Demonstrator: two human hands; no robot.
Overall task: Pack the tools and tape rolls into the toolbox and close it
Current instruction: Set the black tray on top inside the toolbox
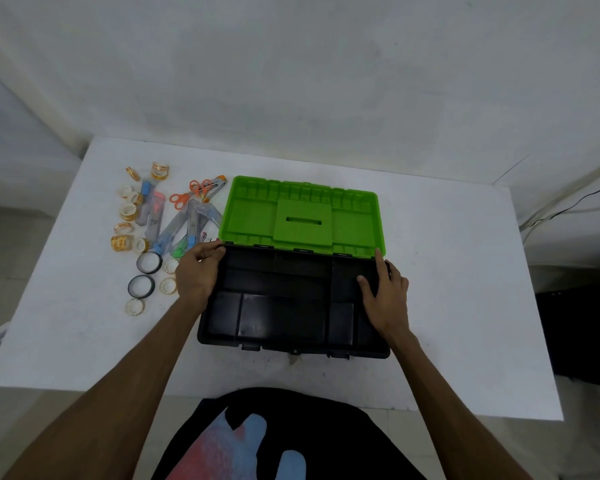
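- The tape rolls [132, 216] lie scattered at the far left of the white table [447, 271]: small clear rings with orange-printed cores, plus two wider dark rings [149, 262] nearer me, all lying flat or slightly tipped.
- Just right of them sits a heap of tools: orange-handled scissors [191, 194] and long, clear-packaged pieces [184, 226] whose long axes run diagonally, from near-left to far-right.
- My left hand [196, 271] grips the left end of the toolbox, fingers curled over its far-left corner rim.
- The toolbox [274, 306] stands open at the table's middle, long axis running left to right; its black, smooth plastic tray is split into rectangular compartments.
- Its green lid [257, 216] is hinged back away from me, its ribbed inside facing up, with a raised square panel carrying a slot.
- My right hand [385, 292] rests flat and relaxed on the right end, fingers spread over the rim, grasping nothing.
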